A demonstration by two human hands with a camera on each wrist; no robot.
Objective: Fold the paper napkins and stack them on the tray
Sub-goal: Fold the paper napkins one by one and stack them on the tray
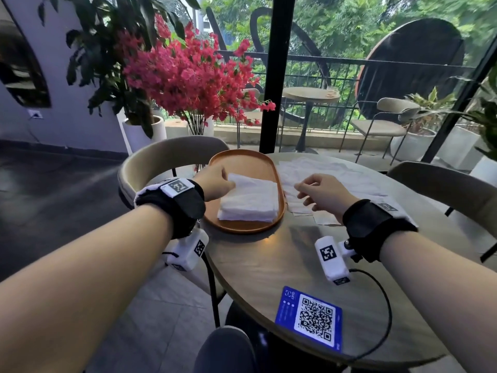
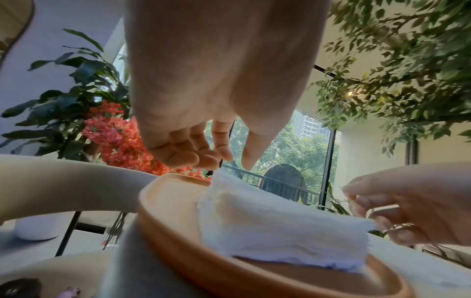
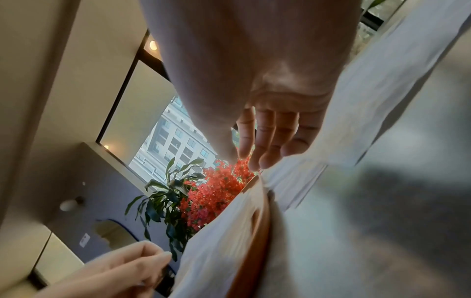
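Note:
A stack of folded white napkins (image 1: 252, 200) (image 2: 267, 221) lies on the orange oval tray (image 1: 242, 227) (image 2: 178, 231). My left hand (image 1: 217, 184) (image 2: 237, 163) is at the stack's far left corner, where thumb and fingertips pinch the raised corner of the top napkin. Several unfolded napkins (image 1: 322, 168) (image 3: 356, 100) lie spread on the table to the right of the tray. My right hand (image 1: 314, 189) (image 3: 254, 153) hovers over their near edge with loosely bent fingers and holds nothing. The right wrist view also shows the tray rim (image 3: 254, 242) and the stack (image 3: 216, 242).
The round grey table (image 1: 269, 265) carries a blue QR-code card (image 1: 309, 319) near its front edge. Beige chairs stand at the left (image 1: 161, 157) and right (image 1: 443, 181). Red flowers (image 1: 193, 76) and a glass wall stand behind the table.

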